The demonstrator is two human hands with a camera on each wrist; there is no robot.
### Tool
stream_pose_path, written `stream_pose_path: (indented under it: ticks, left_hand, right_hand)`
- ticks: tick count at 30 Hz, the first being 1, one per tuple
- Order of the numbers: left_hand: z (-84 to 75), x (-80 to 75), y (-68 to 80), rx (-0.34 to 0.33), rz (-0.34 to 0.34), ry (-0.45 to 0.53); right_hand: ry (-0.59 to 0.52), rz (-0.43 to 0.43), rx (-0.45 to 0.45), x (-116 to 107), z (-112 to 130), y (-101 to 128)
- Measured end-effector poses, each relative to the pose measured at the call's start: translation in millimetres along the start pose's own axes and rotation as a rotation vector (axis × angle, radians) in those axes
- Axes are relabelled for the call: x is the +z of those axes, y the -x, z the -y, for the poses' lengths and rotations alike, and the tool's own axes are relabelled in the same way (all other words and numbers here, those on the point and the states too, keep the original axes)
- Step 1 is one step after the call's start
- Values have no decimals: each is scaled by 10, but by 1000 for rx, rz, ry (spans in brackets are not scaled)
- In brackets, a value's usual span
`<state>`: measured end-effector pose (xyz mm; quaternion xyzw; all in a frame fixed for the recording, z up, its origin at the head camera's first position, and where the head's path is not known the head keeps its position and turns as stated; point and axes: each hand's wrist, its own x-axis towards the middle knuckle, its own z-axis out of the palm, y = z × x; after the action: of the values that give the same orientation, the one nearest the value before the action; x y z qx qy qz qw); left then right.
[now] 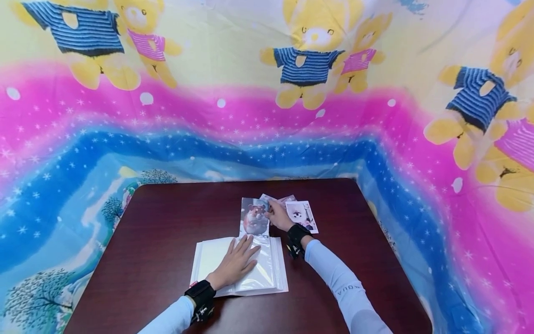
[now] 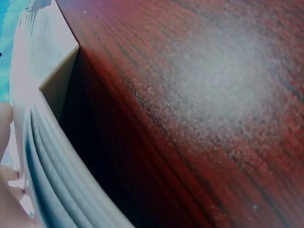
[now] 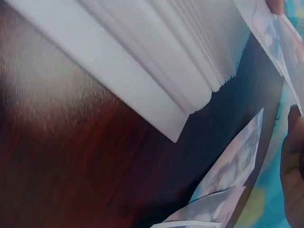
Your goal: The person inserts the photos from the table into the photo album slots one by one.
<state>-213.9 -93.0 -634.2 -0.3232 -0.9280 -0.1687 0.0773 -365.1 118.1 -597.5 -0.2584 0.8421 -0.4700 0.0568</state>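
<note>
An open photo album (image 1: 207, 260) with clear pockets lies on the table. My left hand (image 1: 234, 263) rests on its pages with the fingers spread straight. A photo of a brown-and-white hamster-like animal (image 1: 253, 218) stands out past the album's far edge, its lower end at the right-hand page's pocket. My right hand (image 1: 280, 217) pinches this photo by its right edge. In the right wrist view, the fingers and thumb (image 3: 293, 156) hold the photo beside the album's page edges (image 3: 190, 42). The left wrist view catches only part of the left hand at the album's side.
Loose photos lie behind and right of the right hand, among them a white-bordered photo (image 1: 301, 217); they partly overlap. The dark red-brown table (image 1: 167, 218) has rounded far corners. A patterned cloth with bears (image 1: 233, 116) hangs around its far sides.
</note>
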Motion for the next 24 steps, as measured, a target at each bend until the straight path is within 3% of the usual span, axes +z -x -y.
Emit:
stream_pose_path:
  ticks: [4,8,15,24]
  left_hand:
    - [-5,13,-7,2,4,-6]
    - [-3,27,13,21,-37,-14]
    - [-44,-6,62,85,-86,-17]
    - [-54,-7,121,86,-111,-14]
  right_hand:
    - [-11,82,-28,28,39,-23]
    - [-30,133,-36,48,64,-18]
    - [-86,117,-25,66,54,-37]
    - [-223,107,52,117,-5,34]
